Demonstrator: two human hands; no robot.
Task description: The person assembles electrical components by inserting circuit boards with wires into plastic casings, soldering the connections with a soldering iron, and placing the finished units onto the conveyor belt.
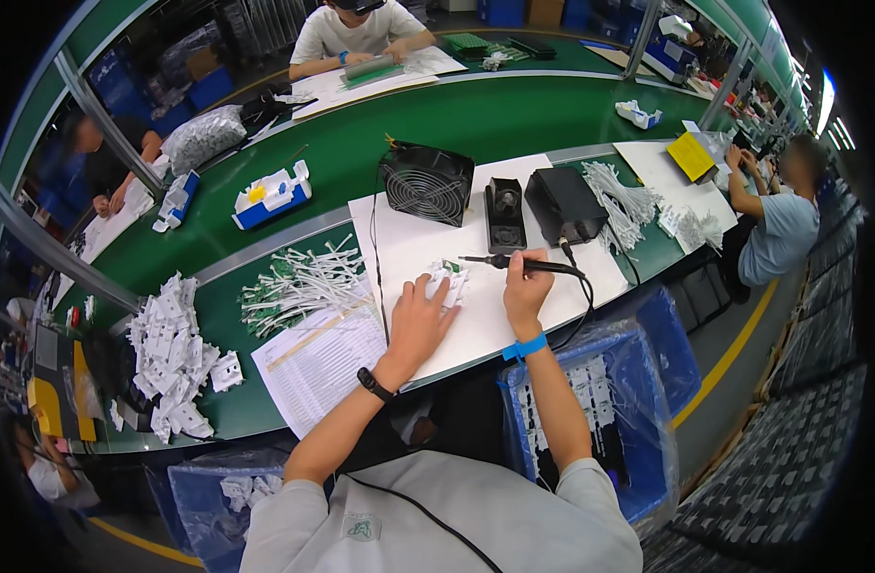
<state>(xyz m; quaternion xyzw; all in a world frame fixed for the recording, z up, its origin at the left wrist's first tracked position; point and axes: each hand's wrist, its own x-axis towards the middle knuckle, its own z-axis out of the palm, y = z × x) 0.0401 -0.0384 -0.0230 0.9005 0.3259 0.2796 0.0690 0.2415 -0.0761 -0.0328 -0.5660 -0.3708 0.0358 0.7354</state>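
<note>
My right hand (527,294) is closed around a soldering iron (537,265), its dark tip pointing left. Under the fingers of my left hand (416,323) lies a white plastic housing (453,283) on the white work sheet (466,344); the fingertips hold it against the sheet. A small green circuit board (448,266) shows at the housing's far edge, close to the iron's tip. Whether the tip touches it I cannot tell. The iron's black cord curves to the right of my right hand.
Beyond my hands stand a black fan (428,186), an iron stand (505,216) and a black soldering station (563,205). White cables with green ends (299,286), a printed sheet (313,368) and piled white housings (170,358) lie left. A lined blue bin (647,420) sits right.
</note>
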